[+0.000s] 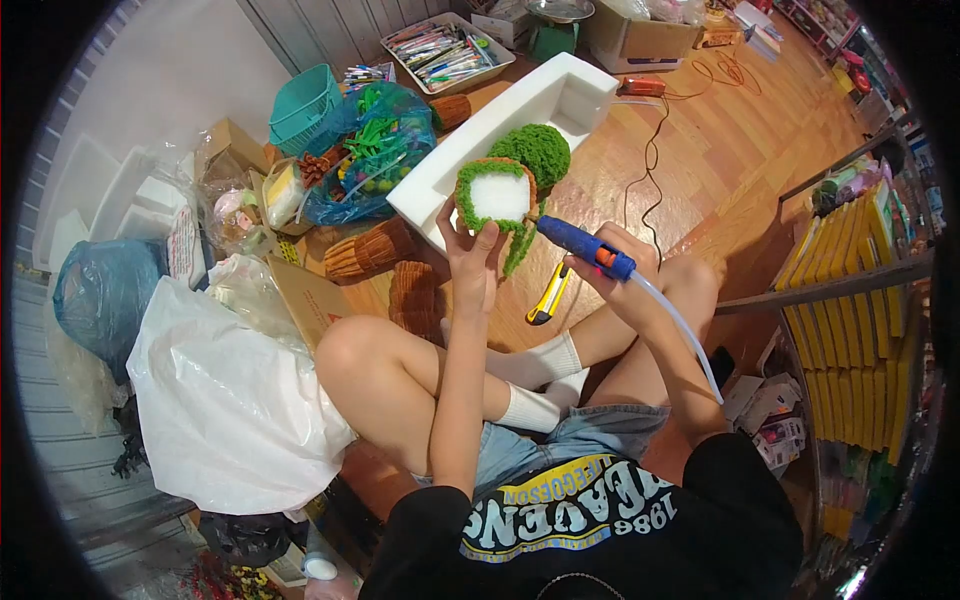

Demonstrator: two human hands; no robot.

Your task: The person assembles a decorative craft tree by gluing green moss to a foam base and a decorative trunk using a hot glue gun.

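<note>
My left hand (pixel 472 250) holds up a white foam ball partly wrapped in green fuzzy strip (pixel 496 196); a loose end of the green strip hangs down beside it. My right hand (pixel 622 268) grips a blue glue gun (pixel 584 246) with an orange trigger, its nozzle touching the ball's lower right edge. A clear glue stick (pixel 680 325) sticks out of the gun's back toward my lap. I sit cross-legged on a wooden floor.
A long white foam tray (pixel 470 150) lies ahead with a finished green fuzzy ball (pixel 535 150) in it. A yellow utility knife (pixel 548 293) lies on the floor by my feet. Brown fuzzy rolls (pixel 372 252), plastic bags and boxes crowd the left; yellow packs fill a shelf (pixel 850 280) right.
</note>
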